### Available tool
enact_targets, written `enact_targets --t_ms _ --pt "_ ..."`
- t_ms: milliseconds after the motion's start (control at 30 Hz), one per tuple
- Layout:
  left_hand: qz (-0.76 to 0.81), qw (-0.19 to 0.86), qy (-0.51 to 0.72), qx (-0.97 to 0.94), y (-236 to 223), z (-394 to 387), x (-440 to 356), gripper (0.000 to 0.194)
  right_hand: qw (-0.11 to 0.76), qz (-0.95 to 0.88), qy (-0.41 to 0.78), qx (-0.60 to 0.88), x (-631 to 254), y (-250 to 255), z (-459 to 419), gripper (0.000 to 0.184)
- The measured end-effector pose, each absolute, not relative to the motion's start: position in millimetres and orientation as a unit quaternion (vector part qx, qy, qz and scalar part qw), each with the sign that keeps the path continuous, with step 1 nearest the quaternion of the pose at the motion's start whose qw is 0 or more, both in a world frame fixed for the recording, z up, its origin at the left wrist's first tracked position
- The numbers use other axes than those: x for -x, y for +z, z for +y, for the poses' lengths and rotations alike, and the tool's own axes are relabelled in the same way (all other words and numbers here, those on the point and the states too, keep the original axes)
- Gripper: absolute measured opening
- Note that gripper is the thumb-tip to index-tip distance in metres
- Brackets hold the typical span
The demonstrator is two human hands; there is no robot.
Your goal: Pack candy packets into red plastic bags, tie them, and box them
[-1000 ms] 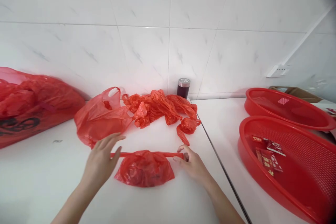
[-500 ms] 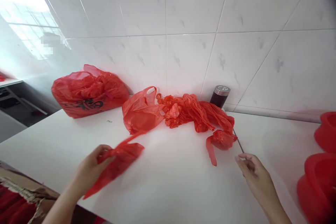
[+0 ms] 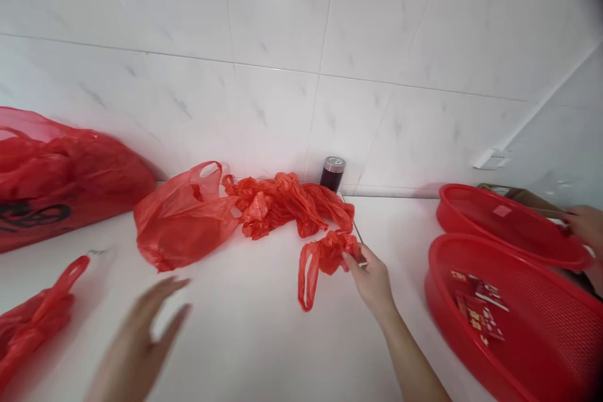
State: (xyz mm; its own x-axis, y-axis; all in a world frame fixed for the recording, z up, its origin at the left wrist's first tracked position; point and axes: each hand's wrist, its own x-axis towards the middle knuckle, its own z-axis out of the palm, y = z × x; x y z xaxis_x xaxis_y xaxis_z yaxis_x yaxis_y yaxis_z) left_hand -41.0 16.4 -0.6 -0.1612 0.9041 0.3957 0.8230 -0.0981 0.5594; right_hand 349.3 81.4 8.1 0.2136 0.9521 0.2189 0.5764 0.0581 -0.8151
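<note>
My right hand pinches the edge of a small crumpled red plastic bag, whose handle loop hangs to the left over the white table. Blurred by motion, my left hand is over the table with thumb and fingers apart and nothing in it. Another red plastic bag lies at the lower left, beyond my left hand. Behind the hands, a row of crumpled red bags lies along the wall, beside an opened-out red bag.
A large stuffed red bag with black print sits at the left. Against the wall stands a dark cylinder with a silver lid. Two red baskets are at the right, the nearer holding several small red packets. Another person's hand is by the farther basket.
The view has swung right, bringing the baskets into sight. My left hand has let go of the red bag, now left of it. My right hand has taken hold of the small crumpled bag.
</note>
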Motion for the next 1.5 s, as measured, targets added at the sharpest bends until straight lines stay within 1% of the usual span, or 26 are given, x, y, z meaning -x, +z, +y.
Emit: enact_targets --t_ms 100,133,167,200,267,300,467,567,633,667,733,767,800,833,867,900,967,1000,1033,1100,1167,1233,1300,1400,1467,1500 --pt "0.574 0.266 0.362 -0.684 -6 26 -55 0.068 0.502 -0.554 0.323 0.58 -323 10 53 0.027" --pt "0.543 0.315 0.369 -0.686 -5 27 -81 0.075 0.508 -0.547 0.345 0.569 -314 9 44 0.026" --pt "0.51 0.352 0.376 -0.689 -2 28 -103 0.075 0.512 -0.54 0.362 0.561 -306 7 36 0.024" --pt "0.48 0.383 0.389 -0.686 2 30 -118 0.066 0.516 -0.532 0.377 0.556 -301 5 30 0.023" --pt "0.444 0.431 0.426 -0.66 9 33 -130 0.04 0.538 -0.51 0.399 0.54 -298 2 23 0.021" --pt "0.441 0.456 0.447 -0.631 11 36 -128 0.032 0.559 -0.489 0.41 0.529 -302 2 22 0.022" --pt "0.481 0.573 0.575 -0.332 6 50 -71 0.024 0.717 -0.256 0.431 0.485 -350 3 31 0.037" --pt "0.517 0.537 0.599 -0.291 6 46 -49 0.026 0.746 -0.216 0.41 0.479 -367 5 33 0.041" --pt "0.532 0.476 0.596 -0.367 13 40 -55 0.025 0.73 -0.274 0.39 0.489 -364 6 31 0.035" --pt "0.527 0.452 0.585 -0.419 17 37 -63 0.029 0.718 -0.311 0.377 0.495 -358 6 29 0.029" --pt "0.503 0.421 0.546 -0.521 24 34 -84 0.053 0.687 -0.391 0.36 0.494 -346 8 24 0.018" --pt "0.493 0.401 0.523 -0.568 25 35 -95 0.068 0.666 -0.434 0.364 0.485 -339 8 21 0.017" --pt "0.493 0.367 0.498 -0.612 25 37 -104 0.077 0.642 -0.474 0.378 0.47 -334 9 18 0.016" --pt "0.499 0.314 0.474 -0.654 23 40 -112 0.078 0.616 -0.506 0.399 0.453 -331 10 15 0.013" --pt "0.504 0.252 0.449 -0.693 19 43 -118 0.07 0.592 -0.526 0.425 0.439 -328 11 13 0.009" --pt "0.505 0.191 0.424 -0.727 15 46 -121 0.053 0.574 -0.533 0.451 0.428 -328 11 11 0.005" --pt "0.492 0.124 0.382 -0.773 6 51 -122 0.02 0.578 -0.507 0.486 0.416 -330 10 10 0.009" --pt "0.484 0.136 0.366 -0.783 3 53 -119 0.018 0.599 -0.477 0.49 0.416 -332 8 11 0.016" --pt "0.485 0.179 0.353 -0.779 2 53 -116 0.021 0.627 -0.44 0.487 0.421 -335 5 13 0.025" --pt "0.503 0.322 0.338 -0.728 6 52 -109 0.028 0.676 -0.36 0.468 0.442 -343 -3 20 0.04" --pt "0.508 0.473 0.348 -0.63 14 49 -100 0.036 0.692 -0.315 0.423 0.493 -353 -9 28 0.047" --pt "0.508 0.554 0.394 -0.529 22 46 -93 0.04 0.689 -0.308 0.358 0.55 -361 -11 35 0.047" --pt "0.525 0.563 0.446 -0.457 27 44 -88 0.04 0.688 -0.311 0.296 0.586 -364 -5 35 0.043" --pt "0.548 0.534 0.485 -0.424 30 39 -92 0.038 0.675 -0.371 0.249 0.587 -346 17 20 0.031" --pt "0.515 0.555 0.489 -0.433 32 32 -104 0.039 0.611 -0.477 0.262 0.574 -321 32 7 0.022" --pt "0.489 0.579 0.481 -0.441 33 27 -112 0.041 0.563 -0.532 0.28 0.567 -308 36 2 0.027"
